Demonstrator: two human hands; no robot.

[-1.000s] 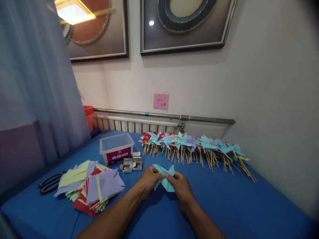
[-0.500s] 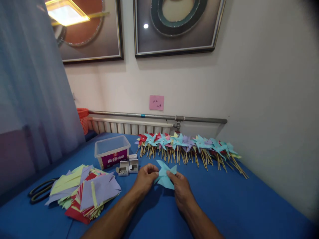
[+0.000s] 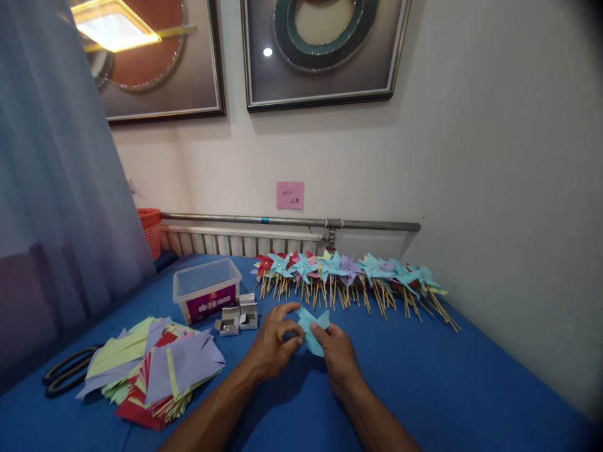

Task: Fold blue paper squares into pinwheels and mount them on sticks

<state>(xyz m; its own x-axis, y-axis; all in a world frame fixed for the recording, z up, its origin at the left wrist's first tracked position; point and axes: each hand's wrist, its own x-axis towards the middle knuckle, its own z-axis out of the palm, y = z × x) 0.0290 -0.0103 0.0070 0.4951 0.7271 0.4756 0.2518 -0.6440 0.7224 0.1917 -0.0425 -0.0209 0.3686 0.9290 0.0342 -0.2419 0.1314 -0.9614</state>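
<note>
A light-blue paper pinwheel [image 3: 313,344] with folded points is held up above the blue table. My right hand [image 3: 338,355] grips it from the right, thumb pressed on its face near the centre. On the other side, my left hand [image 3: 277,342] has thumb and a finger pinched together close to the paper. Something tiny seems to be in that pinch, too small to make out. Another left finger reaches to the pinwheel's upper left point.
Finished pinwheels on sticks [image 3: 348,270] lie in a row at the back. A clear plastic tub [image 3: 207,289], small cardboard boxes [image 3: 230,320], stacked coloured paper [image 3: 183,370] and black-handled scissors [image 3: 70,370] are on the left. A radiator [image 3: 245,240] runs along the wall.
My left hand has raised a finger to the pinwheel's top while its pinch stays near the paper. The pinwheel has turned slightly in my right hand. The whole view has shifted a little.
</note>
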